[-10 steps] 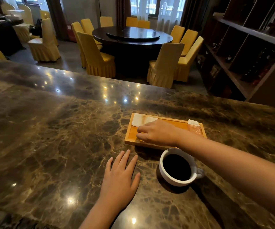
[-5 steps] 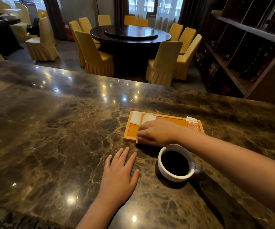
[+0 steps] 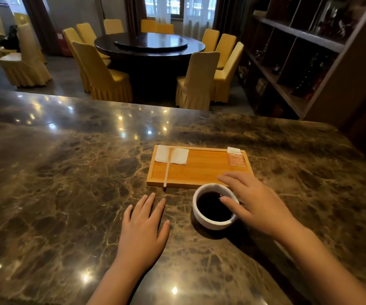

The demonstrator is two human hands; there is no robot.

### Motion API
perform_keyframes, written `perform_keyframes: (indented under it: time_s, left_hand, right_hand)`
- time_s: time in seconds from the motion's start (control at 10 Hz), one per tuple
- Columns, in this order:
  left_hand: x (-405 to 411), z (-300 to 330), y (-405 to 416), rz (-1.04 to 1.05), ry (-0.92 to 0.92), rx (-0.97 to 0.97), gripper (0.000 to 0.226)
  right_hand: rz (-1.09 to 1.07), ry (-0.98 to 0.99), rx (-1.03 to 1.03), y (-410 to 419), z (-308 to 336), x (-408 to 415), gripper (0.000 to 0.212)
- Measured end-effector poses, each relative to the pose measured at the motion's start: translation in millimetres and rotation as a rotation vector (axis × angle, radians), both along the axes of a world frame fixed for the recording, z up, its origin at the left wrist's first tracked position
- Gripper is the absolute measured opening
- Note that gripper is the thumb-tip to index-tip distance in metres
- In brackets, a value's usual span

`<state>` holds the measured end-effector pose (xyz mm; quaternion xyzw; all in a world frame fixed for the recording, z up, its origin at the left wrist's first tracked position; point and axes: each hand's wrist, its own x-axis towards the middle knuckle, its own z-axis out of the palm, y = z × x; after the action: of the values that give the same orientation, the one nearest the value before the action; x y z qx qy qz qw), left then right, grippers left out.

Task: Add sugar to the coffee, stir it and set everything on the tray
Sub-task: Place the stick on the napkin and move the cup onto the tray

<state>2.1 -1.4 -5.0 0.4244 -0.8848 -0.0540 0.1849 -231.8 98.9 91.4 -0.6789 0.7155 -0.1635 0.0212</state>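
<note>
A white cup of black coffee (image 3: 210, 221) stands on the marble counter just in front of a wooden tray (image 3: 199, 170). On the tray lie a white napkin (image 3: 178, 156) at its left end, a thin stir stick (image 3: 168, 167) across the napkin with its tip over the tray's front edge, and an orange sugar packet (image 3: 236, 158) at the right end. My right hand (image 3: 259, 201) hovers over the cup's right rim, fingers spread, holding nothing. Flat on the counter to the left of the cup rests my left hand (image 3: 143, 230).
The dark marble counter (image 3: 56, 194) stretches wide to the left and right. Beyond its far edge are a round dark table (image 3: 150, 44) with yellow-covered chairs (image 3: 105, 78). A wooden shelf unit (image 3: 298, 53) stands at the right.
My right hand let go of the stir stick on the tray's left end and moved right and back to the cup. The left hand stayed flat.
</note>
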Motion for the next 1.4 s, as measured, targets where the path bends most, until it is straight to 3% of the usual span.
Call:
perform_keyframes:
  time_s: [0.1, 0.3, 0.5, 0.7, 1.1, 1.4]
  left_hand:
    - [-0.2, 0.4, -0.7, -0.005, 0.005, 0.002, 0.053]
    - [0.2, 1.5, -0.8, -0.010, 0.002, 0.017, 0.057]
    - [-0.1, 2.8, -0.1, -0.014, 0.006, 0.026, 0.058]
    - [0.6, 1.6, -1.1, -0.015, 0.007, 0.025, 0.058]
    - [0.3, 3.4, 0.6, -0.018, 0.012, 0.027, 0.058]
    - [0.2, 3.8, 1.3, -0.018, 0.011, 0.020, 0.056]
  right_hand:
    - [-0.184, -0.300, 0.077, 24.1, -21.3, -8.2, 0.042]
    - [-0.258, -0.775, 0.034, 27.5, -35.3, -10.7, 0.008]
    - [-0.180, -1.004, 0.140, 31.5, -40.4, -11.9, 0.018]
    - [-0.150, -1.100, 0.095, 31.1, -50.4, -7.5, 0.032]
    - [-0.218, -1.325, -0.030, 11.9, -33.7, -11.5, 0.031]
    - [-0.277, -1.308, -0.115, -53.2, -4.9, -36.6, 0.034]
